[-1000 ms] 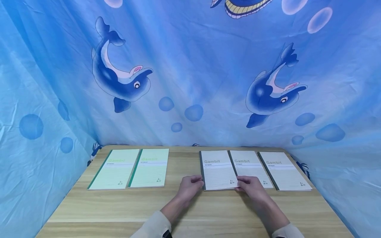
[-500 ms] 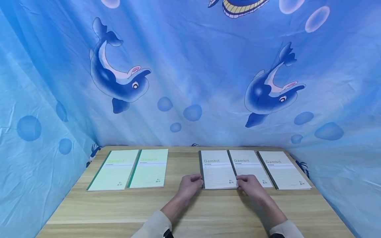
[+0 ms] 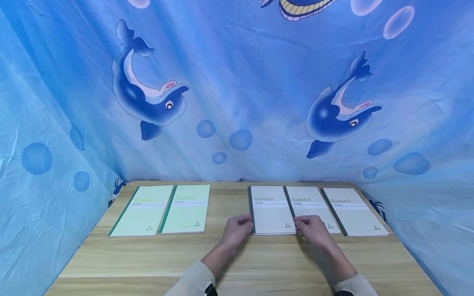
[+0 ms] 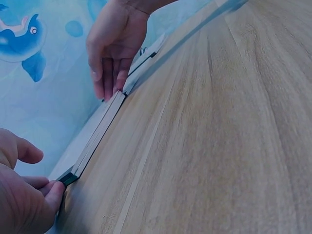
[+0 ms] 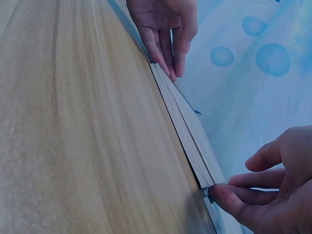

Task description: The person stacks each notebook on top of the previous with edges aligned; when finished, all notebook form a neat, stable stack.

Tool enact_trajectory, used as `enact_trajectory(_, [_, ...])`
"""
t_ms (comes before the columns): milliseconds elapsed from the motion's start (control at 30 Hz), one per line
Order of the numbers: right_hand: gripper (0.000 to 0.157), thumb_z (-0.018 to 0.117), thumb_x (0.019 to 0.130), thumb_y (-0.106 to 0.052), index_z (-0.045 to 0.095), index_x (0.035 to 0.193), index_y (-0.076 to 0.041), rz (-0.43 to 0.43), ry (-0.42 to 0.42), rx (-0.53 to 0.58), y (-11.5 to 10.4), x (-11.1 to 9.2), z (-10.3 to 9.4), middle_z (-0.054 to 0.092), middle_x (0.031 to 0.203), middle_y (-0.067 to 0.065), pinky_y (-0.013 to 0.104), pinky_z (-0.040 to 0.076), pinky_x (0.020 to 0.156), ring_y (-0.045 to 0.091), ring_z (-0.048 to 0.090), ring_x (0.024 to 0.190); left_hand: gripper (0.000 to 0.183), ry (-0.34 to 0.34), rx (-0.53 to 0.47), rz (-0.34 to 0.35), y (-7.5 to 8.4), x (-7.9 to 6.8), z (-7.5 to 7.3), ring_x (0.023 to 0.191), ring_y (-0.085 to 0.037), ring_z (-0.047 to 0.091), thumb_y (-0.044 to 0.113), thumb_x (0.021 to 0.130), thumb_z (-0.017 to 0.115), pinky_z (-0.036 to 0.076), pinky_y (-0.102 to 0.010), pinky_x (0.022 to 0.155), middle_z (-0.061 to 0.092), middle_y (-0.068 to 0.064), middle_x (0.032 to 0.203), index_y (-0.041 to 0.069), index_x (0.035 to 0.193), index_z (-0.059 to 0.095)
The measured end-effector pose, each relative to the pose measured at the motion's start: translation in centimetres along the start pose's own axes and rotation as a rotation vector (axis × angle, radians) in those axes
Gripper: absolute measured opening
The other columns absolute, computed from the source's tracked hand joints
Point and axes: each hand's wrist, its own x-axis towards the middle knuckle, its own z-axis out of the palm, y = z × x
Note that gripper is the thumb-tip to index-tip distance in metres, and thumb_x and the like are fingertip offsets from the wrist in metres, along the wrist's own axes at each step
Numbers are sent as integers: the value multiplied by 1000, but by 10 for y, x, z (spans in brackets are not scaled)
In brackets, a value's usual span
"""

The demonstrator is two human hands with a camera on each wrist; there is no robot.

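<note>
A pale notebook with a dark spine and "Gambit" on its cover (image 3: 272, 211) lies flat on the wooden table (image 3: 237, 267). Side on, the right wrist view shows a seam along its edge (image 5: 183, 129), like two notebooks stacked. My left hand (image 3: 236, 234) touches the spine side near the front corner with its fingertips. At the opposite front corner, my right hand (image 3: 314, 231) has its fingertips against the edge, partly over the neighbouring notebook (image 3: 307, 201). Neither hand's fingers wrap round the notebook. The wrist views show both hands' fingers fairly straight, pointing at the edges.
Another dark-spined notebook (image 3: 353, 213) lies at the far right. Two light green notebooks, one outer (image 3: 142, 211) and one inner (image 3: 186, 209), lie side by side at the left. A blue dolphin-printed curtain (image 3: 237, 82) hangs behind the table.
The notebook's front edge, slightly uneven a second ago, now looks straight and even. Both hands stay at its sides with barely any movement; the view shifts slightly.
</note>
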Motion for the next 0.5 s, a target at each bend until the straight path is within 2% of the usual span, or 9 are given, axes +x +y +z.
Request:
enact_trajectory(233, [31,55,100,-4,66,124,13,0,-15,111,5,3,-1,72,117,27,30,64,82,25,74,98,44,-2,10,12,0,1,1,133,-43,57,8,95,63,51,-50,112,65,-24,136,-9,136,59])
enact_trajectory(500, [30,53,101,-1,67,122,14,-12,-18,165,11,5,-1,71,117,28,29,64,83,23,74,97,44,-6,-4,14,-3,-1,2,135,-43,56,7,96,62,49,-52,113,63,-25,139,-9,137,58])
